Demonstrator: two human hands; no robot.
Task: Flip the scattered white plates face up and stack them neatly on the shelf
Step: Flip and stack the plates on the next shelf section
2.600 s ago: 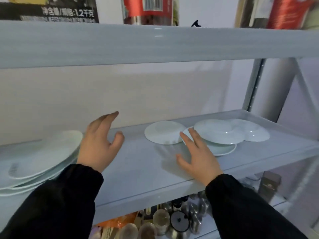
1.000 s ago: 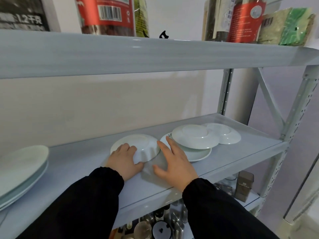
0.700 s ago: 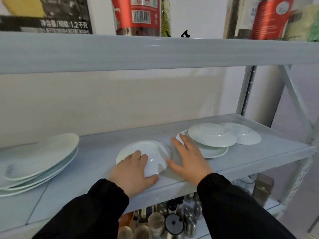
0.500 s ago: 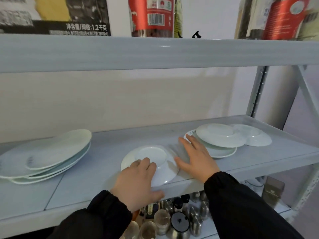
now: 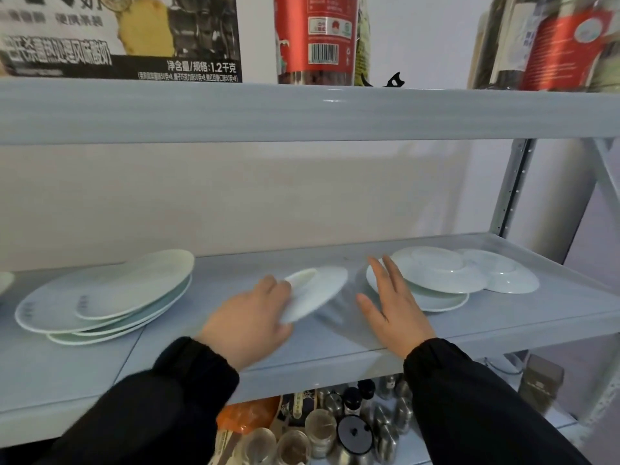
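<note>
My left grip (image 5: 248,320) pinches the tilted plate (image 5: 320,290); the stack (image 5: 107,293) lies off to its left, nearer it than my spread right grip (image 5: 396,307).

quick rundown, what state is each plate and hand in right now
left hand, grips the small plate by its edge
small plate, tilted, one side lifted off the shelf
right hand, open, fingers straight, holding nothing
left stack, face up, uneven
top right plate, face down on a lower plate
far right plate, face down
</note>
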